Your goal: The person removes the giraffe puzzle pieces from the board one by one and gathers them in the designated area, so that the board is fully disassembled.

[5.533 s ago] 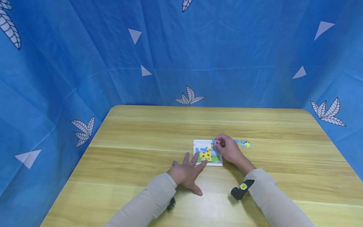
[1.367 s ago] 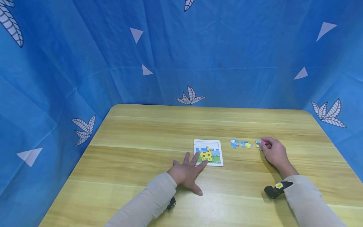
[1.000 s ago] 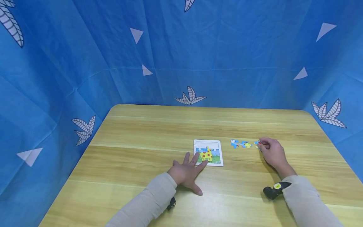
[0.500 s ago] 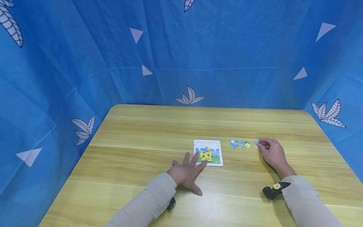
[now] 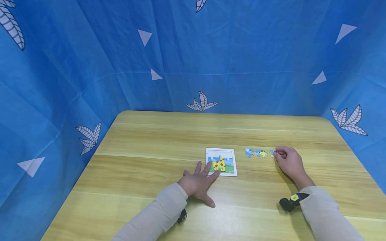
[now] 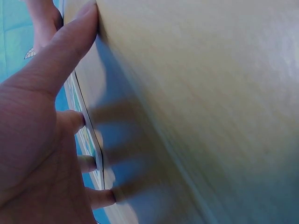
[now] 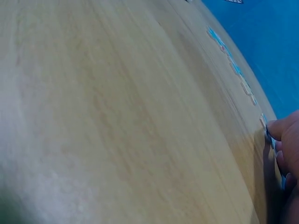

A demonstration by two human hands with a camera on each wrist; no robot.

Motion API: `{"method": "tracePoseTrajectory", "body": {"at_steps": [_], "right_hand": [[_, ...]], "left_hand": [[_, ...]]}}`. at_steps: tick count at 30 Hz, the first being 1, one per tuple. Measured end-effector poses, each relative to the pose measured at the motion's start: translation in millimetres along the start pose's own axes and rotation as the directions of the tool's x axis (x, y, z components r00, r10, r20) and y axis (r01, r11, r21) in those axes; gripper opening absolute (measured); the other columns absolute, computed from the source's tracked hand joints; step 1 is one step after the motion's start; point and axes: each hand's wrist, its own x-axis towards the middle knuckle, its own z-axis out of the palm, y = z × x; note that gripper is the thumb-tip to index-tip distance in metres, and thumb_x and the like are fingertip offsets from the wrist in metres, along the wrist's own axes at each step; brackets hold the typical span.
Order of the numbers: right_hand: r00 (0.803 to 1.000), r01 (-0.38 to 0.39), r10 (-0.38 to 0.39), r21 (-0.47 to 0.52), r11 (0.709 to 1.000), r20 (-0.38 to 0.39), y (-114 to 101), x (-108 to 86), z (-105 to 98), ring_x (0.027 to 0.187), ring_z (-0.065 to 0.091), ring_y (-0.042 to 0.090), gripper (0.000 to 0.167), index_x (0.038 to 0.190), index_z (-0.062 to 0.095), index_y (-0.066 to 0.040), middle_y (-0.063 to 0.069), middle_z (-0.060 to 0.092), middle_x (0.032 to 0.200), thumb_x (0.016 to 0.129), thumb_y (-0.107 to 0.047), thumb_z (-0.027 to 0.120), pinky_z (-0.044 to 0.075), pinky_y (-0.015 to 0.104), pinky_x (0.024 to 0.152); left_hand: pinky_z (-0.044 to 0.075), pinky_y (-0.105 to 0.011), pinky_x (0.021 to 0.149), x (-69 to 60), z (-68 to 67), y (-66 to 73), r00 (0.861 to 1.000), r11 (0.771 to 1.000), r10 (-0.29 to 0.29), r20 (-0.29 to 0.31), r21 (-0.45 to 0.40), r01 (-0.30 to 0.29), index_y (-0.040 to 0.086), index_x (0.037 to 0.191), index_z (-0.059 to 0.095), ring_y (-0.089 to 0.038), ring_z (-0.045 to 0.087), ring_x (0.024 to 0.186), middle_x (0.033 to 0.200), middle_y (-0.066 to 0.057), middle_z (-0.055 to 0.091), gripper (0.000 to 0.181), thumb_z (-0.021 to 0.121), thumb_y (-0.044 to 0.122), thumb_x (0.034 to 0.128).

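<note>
In the head view a white-framed puzzle board (image 5: 221, 150) shows a yellow giraffe over blue and green in its lower part; its upper strip is pale. My left hand (image 5: 199, 184) lies with spread, straight fingers, some tips on the board's lower left. To the right of the board, my right hand (image 5: 291, 164) pinches a small blue puzzle piece (image 5: 272, 151) with a red spot, at table level; the fingertips cover part of it. Left of that piece lie a yellow and blue piece (image 5: 262, 153) and a blue and white one (image 5: 249, 152).
The wooden table (image 5: 150, 144) runs back to a blue curtain (image 5: 241, 50) with leaf and triangle prints. Dark devices sit at both wrists, by the light sleeves. In the left wrist view the thumb (image 6: 60, 51) stands apart from the other fingers.
From over the board's upper right corner, my right hand has moved right with the piece, lowered it beside the others, and shifted slightly left. The left hand has stayed in place.
</note>
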Motion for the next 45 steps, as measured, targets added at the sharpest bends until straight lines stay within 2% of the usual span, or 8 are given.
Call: {"method": "tracePoseTrajectory", "body": {"at_steps": [4, 10, 14, 19, 25, 32, 36, 45], "right_hand": [[1.0, -0.019, 0.019, 0.018, 1.0, -0.012, -1.3, -0.2, -0.6, 0.085, 0.052, 0.028, 0.032, 0.113, 0.06, 0.009, 0.02, 0.058, 0.095, 0.094, -0.016, 0.053, 0.04, 0.034, 0.071], [0.994, -0.067, 0.075, 0.093, 0.993, -0.075, -7.0, 2.6, -3.8, 0.084, 0.05, 0.023, 0.033, 0.112, 0.061, 0.009, 0.02, 0.058, 0.094, 0.095, -0.016, 0.048, 0.039, 0.026, 0.069], [0.994, -0.086, 0.094, 0.127, 0.988, -0.055, -16.4, 4.8, -6.8, 0.085, 0.05, 0.021, 0.035, 0.116, 0.059, 0.007, 0.018, 0.058, 0.097, 0.097, -0.019, 0.046, 0.039, 0.022, 0.067], [0.996, -0.042, 0.055, 0.157, 0.987, -0.074, -33.4, 5.8, -8.6, 0.083, 0.05, 0.016, 0.033, 0.115, 0.06, 0.006, 0.016, 0.06, 0.096, 0.096, -0.018, 0.048, 0.04, 0.022, 0.068], [0.994, 0.02, -0.001, 0.172, 0.985, -0.112, -51.9, 5.0, -1.8, 0.075, 0.047, -0.002, 0.029, 0.111, 0.064, 0.004, 0.014, 0.063, 0.093, 0.095, -0.017, 0.052, 0.041, 0.016, 0.068], [0.997, 0.066, -0.055, 0.221, 0.973, -0.059, -69.6, 4.2, 10.6, 0.081, 0.054, 0.015, 0.027, 0.111, 0.063, 0.004, 0.015, 0.063, 0.094, 0.094, -0.014, 0.054, 0.043, 0.012, 0.067], [0.995, 0.098, -0.097, 0.238, 0.966, -0.017, -77.8, 3.1, 19.5, 0.083, 0.057, 0.021, 0.027, 0.113, 0.062, 0.004, 0.015, 0.063, 0.095, 0.094, -0.014, 0.054, 0.045, 0.017, 0.067], [0.986, 0.114, -0.142, 0.275, 0.955, 0.082, -97.7, 3.9, 39.6, 0.082, 0.057, 0.021, 0.025, 0.113, 0.062, 0.002, 0.012, 0.063, 0.091, 0.092, -0.011, 0.057, 0.047, 0.03, 0.07]], "left_hand": [[0.021, -0.071, 0.1, 0.2, -0.3, 0.0, 1.0, 1.0, -0.001, 0.006, -0.007, 0.001, 0.041, 0.15, 0.009, -0.035, -0.002, 0.145, 0.16, -0.001, -0.005, 0.111, 0.072, 0.067, 0.0631], [0.021, -0.071, 0.1, 0.1, -0.4, -0.6, 1.0, 1.0, -0.002, 0.005, -0.003, 0.002, 0.041, 0.15, 0.009, -0.035, -0.002, 0.145, 0.16, -0.002, -0.005, 0.111, 0.072, 0.068, 0.0631], [0.022, -0.071, 0.1, 0.0, -0.8, -0.7, 1.0, 1.0, -0.002, 0.002, 0.0, 0.002, 0.041, 0.15, 0.009, -0.035, -0.001, 0.145, 0.16, -0.002, -0.005, 0.111, 0.071, 0.068, 0.0631], [0.022, -0.071, 0.1, -0.7, -1.5, -0.1, 1.0, 1.0, 0.001, 0.003, 0.002, -0.001, 0.041, 0.15, 0.008, -0.035, -0.002, 0.145, 0.16, -0.002, -0.005, 0.111, 0.071, 0.068, 0.0636], [0.021, -0.072, 0.1, -1.7, -1.4, 0.7, 1.0, 1.0, 0.006, 0.005, -0.005, -0.006, 0.041, 0.15, 0.008, -0.035, -0.003, 0.145, 0.16, -0.001, -0.006, 0.11, 0.071, 0.067, 0.064], [0.02, -0.071, 0.1, -1.3, -0.5, 0.0, 1.0, 1.0, 0.007, 0.002, -0.012, -0.007, 0.041, 0.15, 0.008, -0.036, -0.002, 0.145, 0.16, -0.002, -0.005, 0.111, 0.072, 0.067, 0.0636], [0.021, -0.072, 0.1, -1.5, -0.6, 0.1, 1.0, 1.0, 0.009, 0.001, -0.015, -0.009, 0.041, 0.15, 0.009, -0.036, -0.002, 0.145, 0.16, -0.002, -0.005, 0.111, 0.072, 0.067, 0.0637], [0.021, -0.072, 0.1, -1.8, -1.1, 0.1, 1.0, 1.0, 0.012, -0.001, -0.007, -0.012, 0.04, 0.151, 0.008, -0.036, -0.002, 0.145, 0.16, -0.002, -0.005, 0.11, 0.071, 0.067, 0.0643]]}}
